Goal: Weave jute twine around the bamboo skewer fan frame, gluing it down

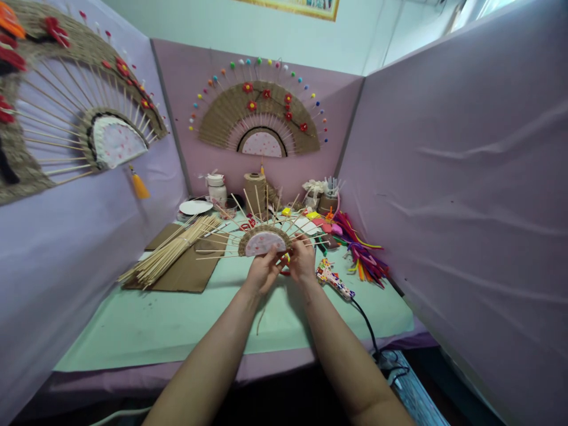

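Note:
A half-round fan frame [265, 243] is held up over the table, with thin wooden sticks spreading from a woven twine band around a white, pink-spotted centre. My left hand [265, 269] grips its lower edge from below, thumb on the front. At the right end of the band, my right hand [303, 257] is closed on the frame, fingers near the sticks. A loose twine end [261, 321] hangs beneath my hands. Just right of my right hand lies a colourful patterned glue gun [335, 279] with a black cord. Part of the frame's lower edge is hidden by my fingers.
A bundle of sticks [175, 251] lies on cardboard [202, 269] at left. Behind stand a twine roll [254, 192], a white bottle [217, 189] and a jar of glue sticks [329, 198]. Coloured pipe cleaners [364, 251] lie right. Finished fans [261, 118] hang on the partitions.

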